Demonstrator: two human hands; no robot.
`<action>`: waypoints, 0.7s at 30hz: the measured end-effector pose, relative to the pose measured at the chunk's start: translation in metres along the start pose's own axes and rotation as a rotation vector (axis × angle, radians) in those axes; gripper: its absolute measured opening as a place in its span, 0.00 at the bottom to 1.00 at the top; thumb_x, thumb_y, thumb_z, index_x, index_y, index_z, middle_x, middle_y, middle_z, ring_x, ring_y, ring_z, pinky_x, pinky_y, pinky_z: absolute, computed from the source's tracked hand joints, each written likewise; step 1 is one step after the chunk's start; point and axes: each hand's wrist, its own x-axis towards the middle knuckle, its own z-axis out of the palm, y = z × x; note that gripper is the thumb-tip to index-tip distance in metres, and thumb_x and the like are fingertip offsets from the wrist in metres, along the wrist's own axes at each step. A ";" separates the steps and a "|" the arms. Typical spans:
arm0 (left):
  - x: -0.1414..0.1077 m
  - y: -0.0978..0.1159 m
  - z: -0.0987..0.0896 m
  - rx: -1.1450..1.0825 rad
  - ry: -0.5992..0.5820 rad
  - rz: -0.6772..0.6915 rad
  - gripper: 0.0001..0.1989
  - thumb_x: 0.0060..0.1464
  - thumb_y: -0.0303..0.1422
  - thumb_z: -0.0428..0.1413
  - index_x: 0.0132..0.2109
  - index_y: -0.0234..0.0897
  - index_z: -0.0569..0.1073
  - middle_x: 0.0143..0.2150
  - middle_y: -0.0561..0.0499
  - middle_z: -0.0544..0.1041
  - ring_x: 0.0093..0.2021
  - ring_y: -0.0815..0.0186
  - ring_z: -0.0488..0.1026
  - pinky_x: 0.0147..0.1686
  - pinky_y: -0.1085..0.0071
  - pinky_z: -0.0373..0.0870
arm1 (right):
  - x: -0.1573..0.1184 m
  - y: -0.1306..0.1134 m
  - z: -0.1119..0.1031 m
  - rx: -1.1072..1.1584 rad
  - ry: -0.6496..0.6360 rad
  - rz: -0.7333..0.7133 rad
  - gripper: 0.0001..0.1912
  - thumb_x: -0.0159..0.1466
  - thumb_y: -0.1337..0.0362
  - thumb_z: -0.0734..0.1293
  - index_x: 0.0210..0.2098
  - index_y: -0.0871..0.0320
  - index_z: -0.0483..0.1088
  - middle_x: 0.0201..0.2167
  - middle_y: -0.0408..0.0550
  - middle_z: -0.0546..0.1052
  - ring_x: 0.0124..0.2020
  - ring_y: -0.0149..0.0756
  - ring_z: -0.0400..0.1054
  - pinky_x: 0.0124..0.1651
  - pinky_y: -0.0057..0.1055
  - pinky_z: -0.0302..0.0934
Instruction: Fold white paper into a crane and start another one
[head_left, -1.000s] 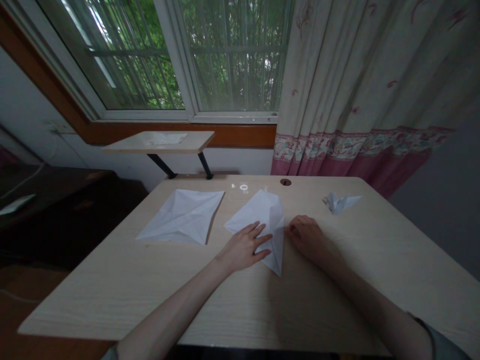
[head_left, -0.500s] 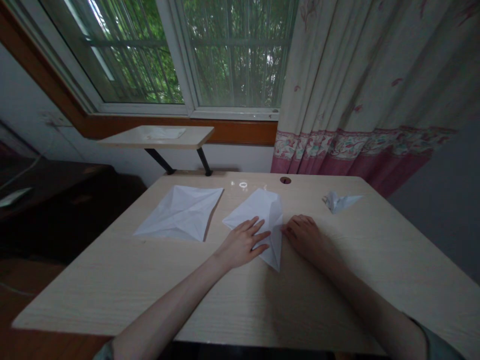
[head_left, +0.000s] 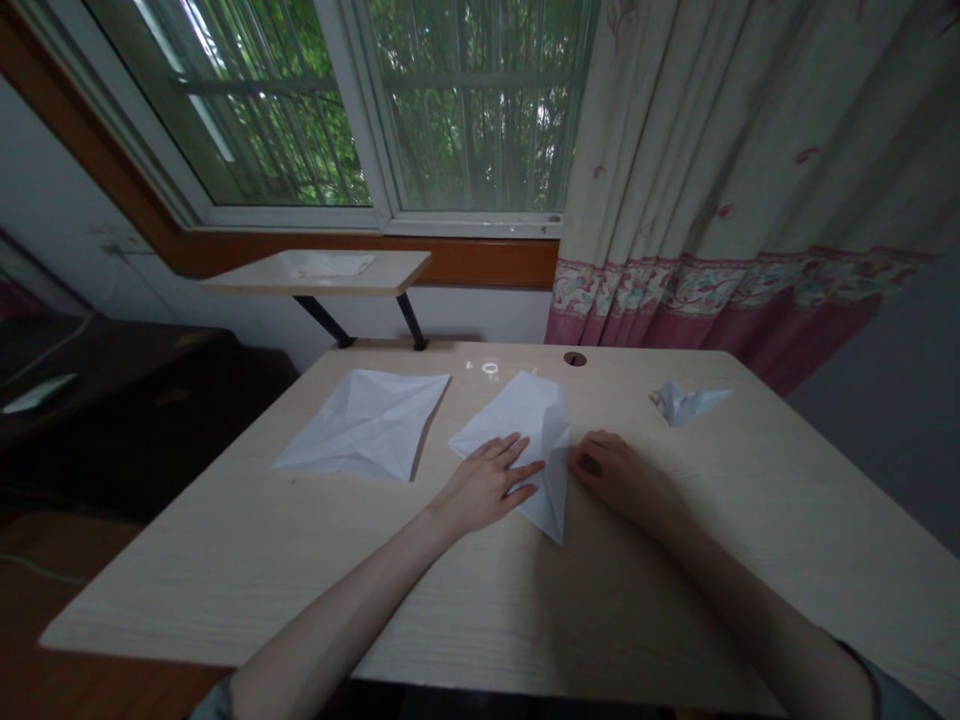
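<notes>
The left hand (head_left: 487,487) is spread flat and pressed on a folded white paper (head_left: 521,412), with nothing pinched; the right hand (head_left: 615,477), loosely curled, is rested just beside it on the pale wooden desk (head_left: 225,585) — the paper could slide if pressed unevenly.

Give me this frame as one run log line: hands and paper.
left hand: flat on folded white paper | right hand: at the paper's right edge | also on desk: creased paper sheet, small folded paper piece

Dim room, daylight only from window (head_left: 465,110); glare spot (head_left: 490,368) on desk (head_left: 675,560), soft shadow by R hand (head_left: 611,475), edges bowed, wide-angle.
</notes>
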 end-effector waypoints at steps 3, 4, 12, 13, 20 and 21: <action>0.000 -0.001 0.000 -0.009 -0.014 -0.002 0.20 0.69 0.43 0.47 0.63 0.48 0.70 0.70 0.46 0.62 0.69 0.55 0.59 0.66 0.55 0.59 | 0.000 -0.002 -0.003 -0.005 -0.015 -0.009 0.08 0.65 0.69 0.64 0.29 0.56 0.69 0.31 0.48 0.74 0.36 0.39 0.68 0.42 0.36 0.63; 0.000 -0.001 0.000 -0.010 -0.012 0.000 0.20 0.69 0.43 0.47 0.63 0.48 0.69 0.70 0.46 0.62 0.69 0.56 0.59 0.66 0.55 0.59 | 0.000 -0.003 -0.004 -0.001 -0.014 -0.012 0.08 0.65 0.69 0.65 0.28 0.56 0.69 0.31 0.48 0.74 0.35 0.39 0.68 0.42 0.36 0.63; -0.001 -0.001 0.001 -0.009 -0.004 0.001 0.20 0.69 0.44 0.47 0.62 0.49 0.70 0.69 0.47 0.63 0.69 0.56 0.60 0.65 0.54 0.60 | -0.003 -0.005 -0.005 0.003 -0.064 -0.049 0.06 0.65 0.68 0.65 0.30 0.56 0.70 0.33 0.47 0.75 0.38 0.39 0.69 0.45 0.37 0.63; 0.000 -0.001 0.001 -0.006 -0.010 -0.001 0.20 0.69 0.44 0.47 0.62 0.49 0.70 0.69 0.46 0.63 0.69 0.56 0.60 0.65 0.54 0.60 | -0.003 -0.005 -0.005 0.000 -0.073 -0.048 0.06 0.65 0.69 0.65 0.31 0.56 0.70 0.33 0.48 0.75 0.38 0.40 0.69 0.46 0.37 0.63; 0.000 -0.001 0.002 0.002 -0.014 0.000 0.19 0.69 0.43 0.48 0.63 0.49 0.69 0.69 0.45 0.62 0.69 0.56 0.59 0.66 0.53 0.59 | -0.003 -0.012 -0.007 0.058 -0.095 -0.077 0.06 0.63 0.71 0.65 0.30 0.56 0.71 0.32 0.46 0.76 0.38 0.38 0.69 0.47 0.36 0.62; 0.000 -0.001 0.002 0.000 -0.010 0.002 0.19 0.69 0.43 0.48 0.63 0.49 0.69 0.69 0.46 0.62 0.69 0.56 0.59 0.66 0.53 0.59 | -0.003 -0.013 -0.008 0.066 -0.098 -0.080 0.06 0.63 0.71 0.65 0.30 0.56 0.70 0.32 0.46 0.76 0.37 0.37 0.69 0.47 0.36 0.61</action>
